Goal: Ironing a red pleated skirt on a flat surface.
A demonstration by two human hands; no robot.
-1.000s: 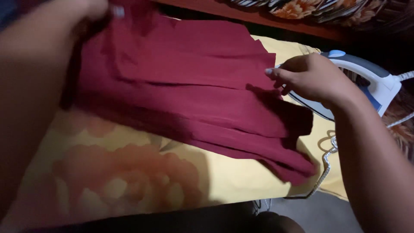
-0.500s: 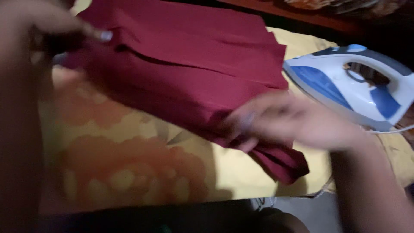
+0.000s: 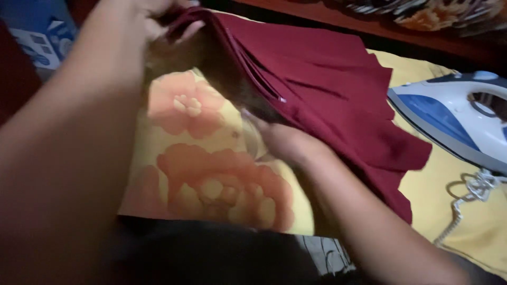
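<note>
A dark red pleated garment lies on a yellow cloth with orange flowers. My left hand grips the garment's top edge at the upper left and lifts it off the cloth. My right hand reaches under the raised left edge of the garment, fingers tucked beneath the fabric near a small zip. The underside of the garment is in shadow.
A blue and white steam iron rests on the cloth at the right, its coiled white cord trailing toward the front edge. A dark wooden edge runs along the back. A blue and white object sits at the far left.
My right hand has moved left from beside the iron, across the garment, and gone under its left edge. My left hand has lifted the garment's top edge higher.
</note>
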